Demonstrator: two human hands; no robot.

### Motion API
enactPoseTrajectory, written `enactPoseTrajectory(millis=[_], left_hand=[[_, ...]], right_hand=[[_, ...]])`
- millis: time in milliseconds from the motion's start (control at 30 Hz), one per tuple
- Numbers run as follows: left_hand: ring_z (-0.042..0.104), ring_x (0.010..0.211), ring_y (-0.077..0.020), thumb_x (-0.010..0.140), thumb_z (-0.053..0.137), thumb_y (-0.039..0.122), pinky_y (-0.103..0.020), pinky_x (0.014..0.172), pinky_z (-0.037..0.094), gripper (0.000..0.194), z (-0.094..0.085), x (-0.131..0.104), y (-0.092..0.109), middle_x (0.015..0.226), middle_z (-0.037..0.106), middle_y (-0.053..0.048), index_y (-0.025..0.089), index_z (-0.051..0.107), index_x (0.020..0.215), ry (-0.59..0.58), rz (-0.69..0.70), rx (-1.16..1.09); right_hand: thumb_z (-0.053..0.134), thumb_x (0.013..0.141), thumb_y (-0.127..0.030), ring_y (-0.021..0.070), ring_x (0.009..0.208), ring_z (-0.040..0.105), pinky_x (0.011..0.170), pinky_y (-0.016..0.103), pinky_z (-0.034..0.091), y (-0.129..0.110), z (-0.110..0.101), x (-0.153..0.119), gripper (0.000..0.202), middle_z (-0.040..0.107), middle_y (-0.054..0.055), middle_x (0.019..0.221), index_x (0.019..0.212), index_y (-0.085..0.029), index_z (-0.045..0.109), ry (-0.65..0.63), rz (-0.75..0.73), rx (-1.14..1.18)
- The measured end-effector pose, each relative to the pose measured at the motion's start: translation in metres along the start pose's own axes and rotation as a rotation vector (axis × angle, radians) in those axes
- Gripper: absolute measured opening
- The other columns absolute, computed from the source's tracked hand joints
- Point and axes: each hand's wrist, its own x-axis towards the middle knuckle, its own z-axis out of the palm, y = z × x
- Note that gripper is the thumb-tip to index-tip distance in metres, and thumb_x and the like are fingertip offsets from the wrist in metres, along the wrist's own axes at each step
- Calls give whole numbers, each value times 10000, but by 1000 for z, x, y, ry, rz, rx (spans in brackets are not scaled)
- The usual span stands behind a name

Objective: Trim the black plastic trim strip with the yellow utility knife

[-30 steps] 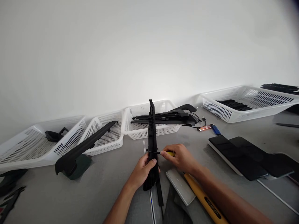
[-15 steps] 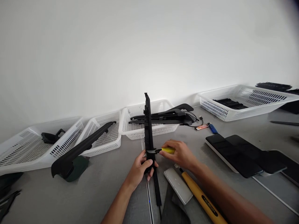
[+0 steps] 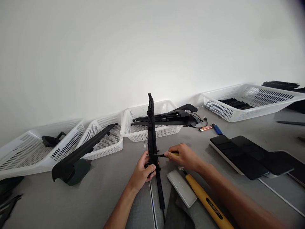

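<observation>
My left hand (image 3: 142, 171) grips a long black plastic strip (image 3: 151, 130) near its lower half and holds it almost upright over the grey table (image 3: 107, 194). My right hand (image 3: 184, 156) holds a small yellow-handled knife (image 3: 166, 155) whose thin blade touches the strip's right edge just above my left fingers. The strip's lower end reaches down to the table between my forearms.
White baskets (image 3: 111, 135) with black plastic parts line the wall, another basket (image 3: 250, 101) at the far right. A yellow-handled tool (image 3: 208, 203) and a grey block (image 3: 182, 188) lie under my right forearm. Dark flat panels (image 3: 250, 157) lie to the right. A long black trim piece (image 3: 81, 151) leans on a basket.
The strip has been raised and tilted slightly left. My right hand has drawn the knife a little lower along its edge.
</observation>
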Motion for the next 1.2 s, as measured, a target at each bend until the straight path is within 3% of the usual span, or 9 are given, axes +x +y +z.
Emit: enactPoseTrajectory(millis=[67, 167, 267, 400, 567, 700, 867, 1067, 1200], left_hand=[[442, 496, -16, 810, 712, 313, -155, 407, 245, 479, 0, 1, -1, 1098, 670, -63, 204, 558, 1250, 29, 16, 3], [458, 510, -36, 817, 711, 339, -173, 410, 290, 486, -2, 2, -1, 1074, 692, -80, 182, 573, 1255, 73, 49, -3], [455, 497, -65, 827, 712, 411, -184, 414, 303, 597, -4, 3, 0, 870, 705, -42, 154, 530, 1334, 98, 50, -3], [403, 463, -73, 848, 684, 467, -184, 421, 244, 699, -5, 1, 3, 669, 635, 33, 136, 464, 1423, 110, 16, 44], [363, 496, -72, 873, 658, 438, -197, 482, 263, 618, -5, 1, 3, 601, 532, 87, 153, 483, 1392, 131, 64, 65], [323, 507, -79, 860, 662, 453, -205, 492, 236, 619, -5, 3, 2, 566, 439, 117, 162, 479, 1375, 154, 65, 47], [313, 515, -83, 858, 634, 484, -215, 494, 242, 608, -3, 2, 5, 585, 443, 105, 142, 504, 1344, 171, 63, 50], [324, 517, -77, 834, 588, 388, -219, 499, 248, 625, -1, 1, 3, 640, 434, 96, 125, 490, 1393, 106, 57, 19], [330, 501, -67, 839, 610, 396, -224, 504, 278, 658, -7, 5, -3, 674, 425, 101, 137, 461, 1425, 147, 87, -36]], right_hand=[[469, 1053, -581, 122, 572, 518, 573, 269, 325, 3, 2, 0, 592, 625, -1, 607, 687, -177, 700, 37, 32, 6], [552, 1020, -587, 160, 683, 633, 627, 272, 404, 4, 9, 0, 470, 736, 19, 766, 846, -204, 762, 141, 41, 40], [659, 961, -595, 201, 840, 697, 727, 285, 480, 4, 15, 0, 378, 776, 44, 953, 998, -233, 763, 266, 0, 40], [677, 951, -601, 214, 881, 699, 764, 297, 502, 6, 19, 0, 386, 764, 58, 987, 1026, -226, 730, 349, -24, 31], [679, 964, -517, 198, 835, 691, 741, 284, 480, 4, 15, -1, 301, 767, 45, 946, 958, -222, 744, 221, -34, 33], [671, 961, -491, 195, 823, 682, 739, 285, 462, -1, 11, -3, 285, 775, 43, 937, 940, -221, 759, 214, -1, 4], [611, 990, -455, 145, 686, 633, 654, 260, 406, -5, 2, -4, 333, 752, 13, 780, 830, -206, 763, 31, 18, 35], [546, 999, -592, 154, 652, 587, 606, 270, 368, -1, 4, -1, 510, 697, 24, 702, 758, -181, 726, 143, 129, 71], [632, 963, -541, 176, 751, 644, 678, 266, 423, -4, 14, 1, 363, 741, 22, 814, 892, -199, 729, 161, 104, 128]])
